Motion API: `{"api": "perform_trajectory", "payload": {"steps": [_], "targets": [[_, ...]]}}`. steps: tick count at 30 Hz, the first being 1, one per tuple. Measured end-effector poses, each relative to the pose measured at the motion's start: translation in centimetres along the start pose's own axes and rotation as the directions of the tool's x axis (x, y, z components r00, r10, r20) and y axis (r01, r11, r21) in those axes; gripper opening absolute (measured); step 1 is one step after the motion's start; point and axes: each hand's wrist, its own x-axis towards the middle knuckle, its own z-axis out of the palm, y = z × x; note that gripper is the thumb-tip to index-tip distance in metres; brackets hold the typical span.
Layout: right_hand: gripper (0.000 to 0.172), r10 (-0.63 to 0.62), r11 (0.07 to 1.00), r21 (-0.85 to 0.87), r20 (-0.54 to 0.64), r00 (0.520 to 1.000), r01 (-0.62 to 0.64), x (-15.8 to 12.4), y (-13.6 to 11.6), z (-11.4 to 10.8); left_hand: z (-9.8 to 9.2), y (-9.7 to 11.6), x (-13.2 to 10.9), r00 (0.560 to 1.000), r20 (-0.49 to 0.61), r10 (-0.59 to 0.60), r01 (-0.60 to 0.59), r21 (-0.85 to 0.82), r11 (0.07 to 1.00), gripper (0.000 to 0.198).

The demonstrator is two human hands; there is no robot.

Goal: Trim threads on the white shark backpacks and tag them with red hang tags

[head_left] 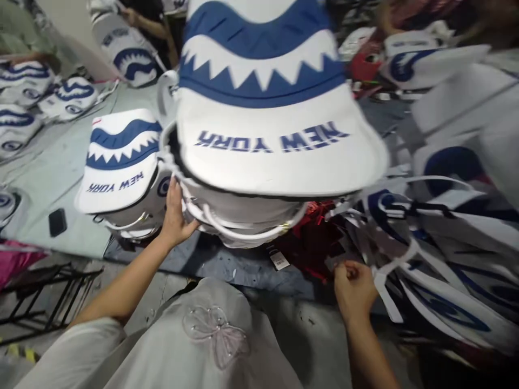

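A large white backpack [267, 167] stands in front of me, its flap printed with blue bands, white teeth and upside-down "NEW YORK" lettering. My left hand [175, 219] grips its lower left side, thumb on the front and fingers up along the side. To the left of that hand sits a smaller backpack [121, 162] of the same design. My right hand [354, 289] is closed in a pinch near the table's front edge, below red shiny material [314, 232]; what it holds, if anything, I cannot make out. A white tag [279, 259] hangs or lies under the large backpack.
Unfinished-looking white and blue bag pieces with straps [438, 259] are piled at the right. A black phone [57, 222] lies on the pale green tabletop [81, 243]. More bags [73, 97] lie far left. Across the table, another person's arm [148, 24] is beside an upright bag.
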Motion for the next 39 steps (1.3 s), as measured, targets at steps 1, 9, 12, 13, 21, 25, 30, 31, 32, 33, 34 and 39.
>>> {"api": "perform_trajectory", "payload": {"steps": [1,9,12,13,21,25,30,31,32,33,34,39], "targets": [[0.025,-0.07,0.993,0.098,-0.012,0.997,0.071,-3.0,-1.1,-0.2,-0.3,0.0,-0.7,0.998,-0.055,-0.011,0.01,-0.021,1.0,0.09],[0.019,-0.462,0.87,0.35,0.341,0.818,0.346,-24.7,-14.3,8.3,-1.5,-0.6,-12.4,0.866,0.501,-0.007,0.365,-0.621,0.694,0.024],[0.022,-0.373,0.912,0.34,0.457,0.808,0.229,-28.4,-17.9,12.1,-2.1,-1.8,-15.7,0.794,0.608,-0.006,0.512,-0.663,0.546,0.021],[0.023,-0.334,0.925,0.331,0.481,0.811,0.186,-29.3,-18.6,13.1,-2.2,-2.5,-16.5,0.783,0.62,-0.044,0.55,-0.658,0.514,0.019],[0.035,-0.238,0.968,0.098,0.66,0.713,0.232,-29.0,-19.6,18.2,-1.9,-9.0,-20.1,0.594,0.731,-0.336,0.804,-0.54,0.247,0.019],[0.062,-0.25,0.824,-0.251,0.642,0.724,0.508,-24.0,-20.5,23.3,-1.7,-11.7,-19.2,0.566,0.77,-0.295,0.781,-0.385,0.493,0.024],[0.057,-0.252,0.614,-0.6,0.468,0.847,0.513,-19.3,-23.3,30.5,1.2,-14.3,-14.9,0.551,0.814,-0.182,0.641,-0.274,0.717,0.028],[0.055,-0.253,0.623,-0.602,0.449,0.857,0.5,-19.0,-23.5,31.1,2.4,-14.6,-13.9,0.555,0.813,-0.176,0.624,-0.267,0.734,0.029],[0.053,-0.257,0.635,-0.595,0.439,0.861,0.493,-18.9,-23.3,31.4,3.7,-14.8,-12.9,0.558,0.813,-0.165,0.6,-0.258,0.757,0.03],[0.051,-0.263,0.645,-0.588,0.43,0.864,0.488,-18.9,-22.9,31.3,5.1,-15.0,-12.0,0.562,0.813,-0.151,0.571,-0.25,0.782,0.031],[0.048,-0.268,0.657,-0.577,0.424,0.865,0.486,-19.1,-22.3,30.9,6.4,-15.0,-11.2,0.568,0.812,-0.133,0.539,-0.245,0.806,0.032],[0.038,-0.256,0.728,-0.51,0.417,0.872,0.458,-20.2,-18.2,28.3,11.6,-14.6,-9.1,0.59,0.807,-0.033,0.386,-0.247,0.889,0.029]]}}
